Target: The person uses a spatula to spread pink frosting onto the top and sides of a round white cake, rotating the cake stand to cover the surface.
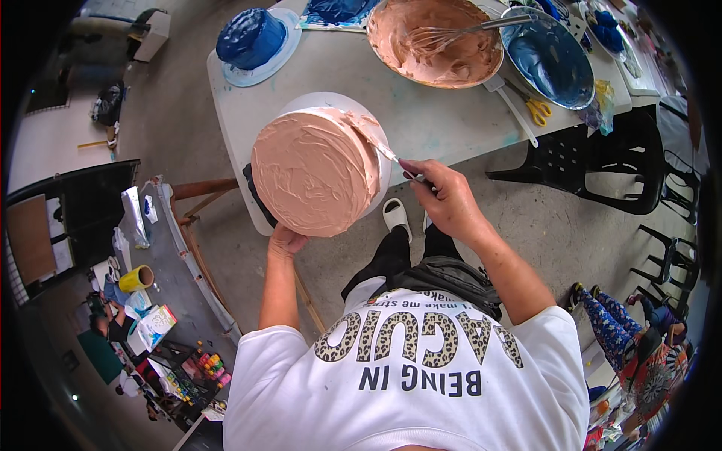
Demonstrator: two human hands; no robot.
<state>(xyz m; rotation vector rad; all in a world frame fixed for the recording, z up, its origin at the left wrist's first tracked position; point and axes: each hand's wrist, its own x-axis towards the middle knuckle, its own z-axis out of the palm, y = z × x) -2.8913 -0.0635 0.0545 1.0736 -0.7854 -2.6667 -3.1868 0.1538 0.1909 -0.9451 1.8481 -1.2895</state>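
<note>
A round cake (316,173) covered in peach-brown frosting sits on a white round board (385,161) near the table's front edge. Swirled ridges mark its top. My right hand (445,199) is closed round the handle of an icing spatula (382,149), whose blade meets the frosting at the cake's right side. My left hand (288,240) reaches to the near side of the cake, low by its edge. Its fingers are mostly hidden beneath the cake, so their grip cannot be made out. Something dark shows under the cake's left side.
On the white table (444,120) are a blue-frosted cake (252,37), a bowl of peach-brown frosting (391,56) with a whisk (429,41), a bowl of blue frosting (553,64), a white spatula (515,113) and yellow scissors (538,113). Black chairs (617,169) stand right; people are at lower right.
</note>
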